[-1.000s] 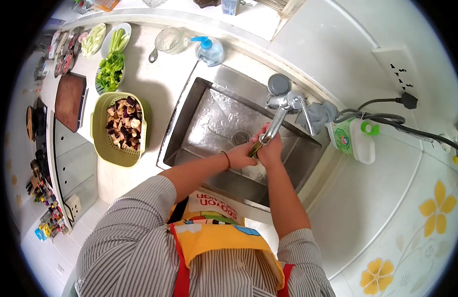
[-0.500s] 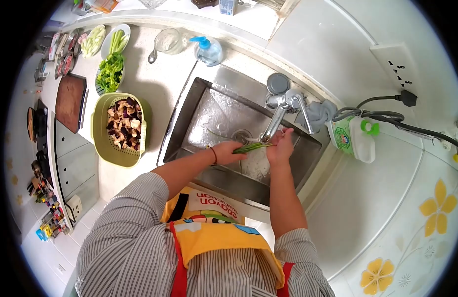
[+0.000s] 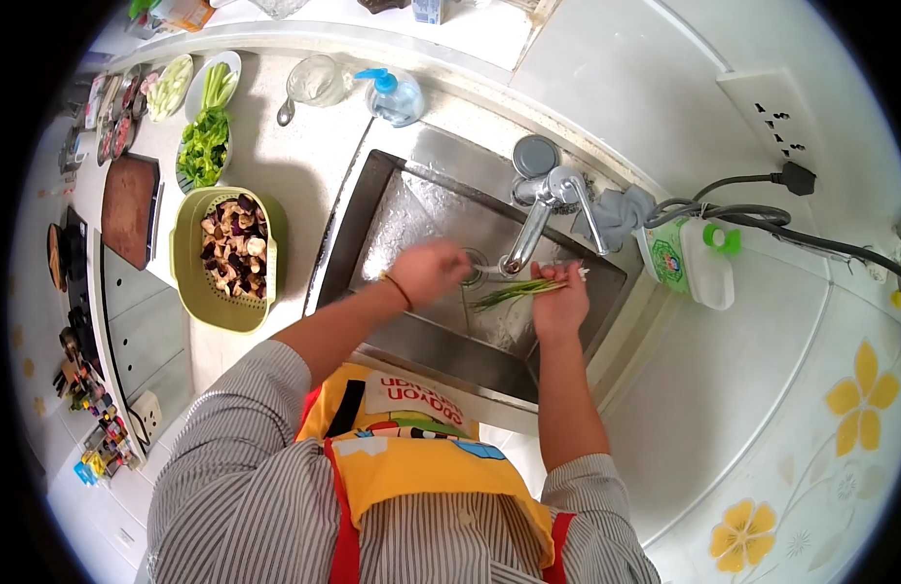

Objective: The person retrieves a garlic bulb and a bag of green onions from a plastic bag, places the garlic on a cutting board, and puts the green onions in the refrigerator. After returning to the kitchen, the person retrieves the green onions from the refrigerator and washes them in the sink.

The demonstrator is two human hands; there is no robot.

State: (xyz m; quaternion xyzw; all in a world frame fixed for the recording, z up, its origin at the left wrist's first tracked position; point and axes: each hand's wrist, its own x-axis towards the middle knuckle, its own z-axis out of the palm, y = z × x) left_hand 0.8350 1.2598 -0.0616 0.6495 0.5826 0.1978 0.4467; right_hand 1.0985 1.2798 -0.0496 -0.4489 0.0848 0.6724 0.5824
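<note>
My right hand (image 3: 561,307) is closed around a thin bunch of green stalks (image 3: 516,291). Their white ends show at its fingertips, and the green part points left over the sink (image 3: 479,358). My left hand (image 3: 429,274) is over the sink, left of the stalks and apart from them. Motion blurs its fingers, so I cannot make out whether it holds anything. Between and just above my hands is the spout of the metal faucet (image 3: 530,237). The sink's bottom looks wet.
A green basket (image 3: 189,282) of chopped dark-skinned pieces stands left of the sink, near plates of leafy greens (image 3: 205,146) and a cutting board (image 3: 132,209). Behind the sink are a blue soap bottle (image 3: 396,101) and glass jar (image 3: 317,81). A white jug (image 3: 705,273) stands right.
My left hand has let go of the stalks and moved left and up. My right hand still holds them, now with the white ends showing. The view has shifted slightly.
</note>
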